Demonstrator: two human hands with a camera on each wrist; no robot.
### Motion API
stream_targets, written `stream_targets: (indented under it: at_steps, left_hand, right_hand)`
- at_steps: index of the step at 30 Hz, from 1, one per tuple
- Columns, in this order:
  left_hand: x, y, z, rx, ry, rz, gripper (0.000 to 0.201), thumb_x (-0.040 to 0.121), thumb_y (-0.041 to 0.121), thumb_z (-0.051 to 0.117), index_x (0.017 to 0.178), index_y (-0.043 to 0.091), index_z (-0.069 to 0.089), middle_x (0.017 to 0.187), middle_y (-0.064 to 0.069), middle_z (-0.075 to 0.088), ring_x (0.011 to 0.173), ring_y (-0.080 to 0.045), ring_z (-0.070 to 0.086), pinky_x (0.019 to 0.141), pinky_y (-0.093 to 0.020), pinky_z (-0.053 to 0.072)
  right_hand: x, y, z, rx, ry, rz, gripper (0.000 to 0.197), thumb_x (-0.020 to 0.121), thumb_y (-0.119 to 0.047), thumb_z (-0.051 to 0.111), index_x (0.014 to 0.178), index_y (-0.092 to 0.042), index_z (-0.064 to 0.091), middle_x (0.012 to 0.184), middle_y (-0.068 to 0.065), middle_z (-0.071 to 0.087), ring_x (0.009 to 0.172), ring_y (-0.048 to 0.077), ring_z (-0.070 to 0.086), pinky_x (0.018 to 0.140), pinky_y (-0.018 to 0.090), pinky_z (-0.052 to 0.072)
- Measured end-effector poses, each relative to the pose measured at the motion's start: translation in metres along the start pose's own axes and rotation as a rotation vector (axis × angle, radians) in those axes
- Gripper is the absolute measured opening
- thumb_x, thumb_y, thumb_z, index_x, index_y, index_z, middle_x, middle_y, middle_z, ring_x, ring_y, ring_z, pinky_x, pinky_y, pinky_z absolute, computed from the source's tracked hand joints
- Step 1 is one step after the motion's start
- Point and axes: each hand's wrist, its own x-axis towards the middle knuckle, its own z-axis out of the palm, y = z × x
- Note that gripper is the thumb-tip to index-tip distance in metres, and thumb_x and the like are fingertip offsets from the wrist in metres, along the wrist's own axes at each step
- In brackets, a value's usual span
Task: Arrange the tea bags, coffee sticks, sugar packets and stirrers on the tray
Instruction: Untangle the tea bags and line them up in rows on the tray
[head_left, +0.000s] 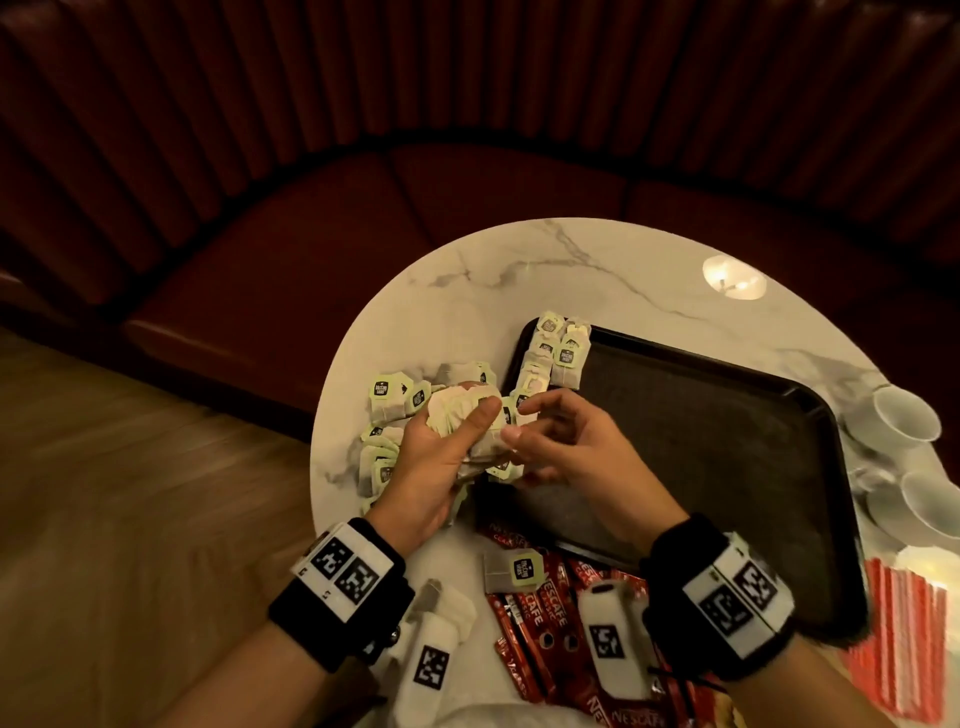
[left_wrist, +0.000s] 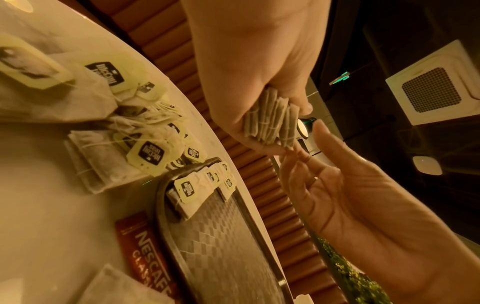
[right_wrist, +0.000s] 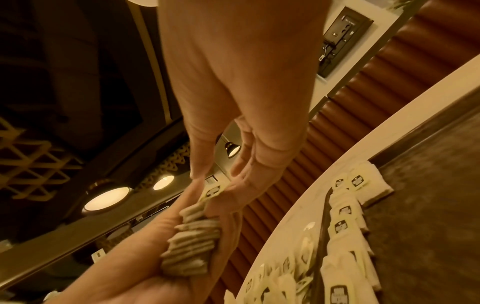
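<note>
My left hand (head_left: 441, 457) grips a thick stack of tea bags (head_left: 462, 410) just left of the black tray (head_left: 701, 467). The stack's edges show in the left wrist view (left_wrist: 270, 121) and in the right wrist view (right_wrist: 192, 236). My right hand (head_left: 524, 426) meets the stack, thumb and fingers pinching one green-tagged tea bag (right_wrist: 213, 191) at its end. A row of tea bags (head_left: 550, 353) lies along the tray's left edge. Loose tea bags (head_left: 384, 415) lie scattered on the marble table (head_left: 597, 270). Red coffee sticks (head_left: 540, 613) lie in front of the tray, with striped stirrers (head_left: 904, 639) to its right.
Two white cups (head_left: 904, 415) stand at the table's right edge beyond the tray. White packets (head_left: 452, 613) lie near my left wrist. A dark red curved bench (head_left: 363, 218) wraps behind the round table. Most of the tray's floor is bare.
</note>
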Motion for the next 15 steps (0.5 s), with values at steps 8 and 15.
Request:
stream_targets:
  at_steps: [8,15]
  left_hand:
    - [-0.003,0.001,-0.001,-0.01,-0.053,0.046,0.051,0.066,0.008,0.073,0.114,0.008,0.058,0.093,-0.007,0.075,0.081,-0.019,0.073,0.064,-0.029,0.059]
    - [0.001,0.0,-0.013,0.064,-0.036,0.044,0.036,0.074,-0.003,0.073,0.105,0.013,0.064,0.107,-0.016,0.072,0.094,-0.028,0.071,0.065,-0.031,0.06]
  right_hand:
    - [-0.002,0.01,0.001,0.047,0.071,-0.063,0.029,0.085,-0.001,0.07,0.111,-0.005,0.059,0.084,0.004,0.067,0.079,0.013,0.067,0.07,0.024,0.056]
    - [-0.003,0.007,-0.009,-0.025,0.142,-0.202,0.032,0.082,0.002,0.072,0.111,-0.008,0.064,0.088,0.002,0.064,0.082,0.01,0.063,0.082,0.02,0.054]
